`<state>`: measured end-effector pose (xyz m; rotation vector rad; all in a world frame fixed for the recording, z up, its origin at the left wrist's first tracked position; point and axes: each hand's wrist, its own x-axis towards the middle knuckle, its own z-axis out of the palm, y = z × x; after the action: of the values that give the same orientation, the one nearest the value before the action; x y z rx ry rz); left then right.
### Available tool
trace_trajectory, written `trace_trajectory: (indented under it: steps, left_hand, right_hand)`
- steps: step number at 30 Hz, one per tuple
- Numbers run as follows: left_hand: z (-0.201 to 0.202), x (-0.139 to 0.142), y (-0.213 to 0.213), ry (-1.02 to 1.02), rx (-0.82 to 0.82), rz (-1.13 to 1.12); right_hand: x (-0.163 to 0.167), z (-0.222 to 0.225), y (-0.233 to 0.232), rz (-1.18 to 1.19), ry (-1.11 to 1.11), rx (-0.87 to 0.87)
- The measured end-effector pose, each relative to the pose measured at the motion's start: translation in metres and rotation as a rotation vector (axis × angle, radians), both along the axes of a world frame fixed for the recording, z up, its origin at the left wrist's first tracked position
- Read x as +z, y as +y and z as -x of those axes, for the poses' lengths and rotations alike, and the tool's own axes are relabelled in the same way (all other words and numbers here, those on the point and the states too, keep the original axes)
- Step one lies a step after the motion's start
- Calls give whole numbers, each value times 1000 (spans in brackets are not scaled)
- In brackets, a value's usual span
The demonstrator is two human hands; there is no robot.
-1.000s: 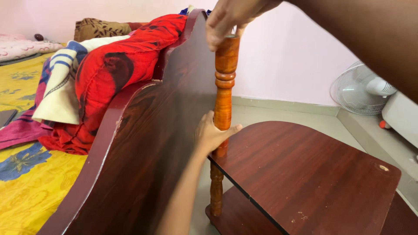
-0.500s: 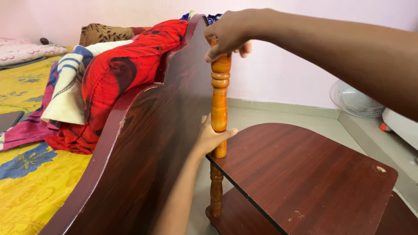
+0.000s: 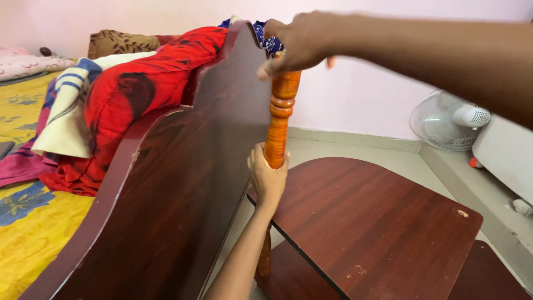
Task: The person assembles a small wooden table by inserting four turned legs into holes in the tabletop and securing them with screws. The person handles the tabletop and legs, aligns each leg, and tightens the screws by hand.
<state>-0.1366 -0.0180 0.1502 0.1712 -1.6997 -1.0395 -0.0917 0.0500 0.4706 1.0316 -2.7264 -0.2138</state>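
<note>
Top of the turned wooden post [image 3: 280,119] is hidden under the right hand [image 3: 300,41], which is motion-blurred; finger detail can't be made out. Post's mid section is covered by the left hand [image 3: 267,178]. Left forearm is cut off at bottom edge, right arm at right edge. Dark headboard panel [image 3: 183,183] runs out of frame bottom-left. Fan [image 3: 449,119] is partly hidden behind the white appliance [image 3: 508,158], itself cropped at right.
</note>
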Motion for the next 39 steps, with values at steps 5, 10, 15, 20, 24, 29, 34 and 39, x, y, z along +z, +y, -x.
trace_trajectory:
  steps: [5, 10, 15, 20, 24, 29, 34, 39]
  left_hand:
    - [-18, 15, -57, -199, -858, -111]
    - [-25, 18, -87, -178, -950, 11]
    - [-8, 73, -55, 244, -428, -5]
    - [-25, 114, -33, 337, -297, 475]
    - [-55, 100, 26, 220, -261, 813]
    - [-92, 85, 133, 284, -482, 1090]
    - [-140, 30, 138, 309, -689, 761]
    - [-159, -35, 128, 139, -670, 691]
  right_hand:
    - [-15, 14, -7, 13, -89, 186]
    - [14, 18, -24, 79, -522, 790]
    - [13, -7, -29, -14, -40, 210]
    - [-17, -36, 41, -52, -70, 58]
    - [-83, -46, 180, -59, -222, -225]
    - [-192, -87, 360, 159, -537, -657]
    - [-397, -147, 449, 1282, -402, -688]
    - [-583, -108, 418, 1599, -352, -917]
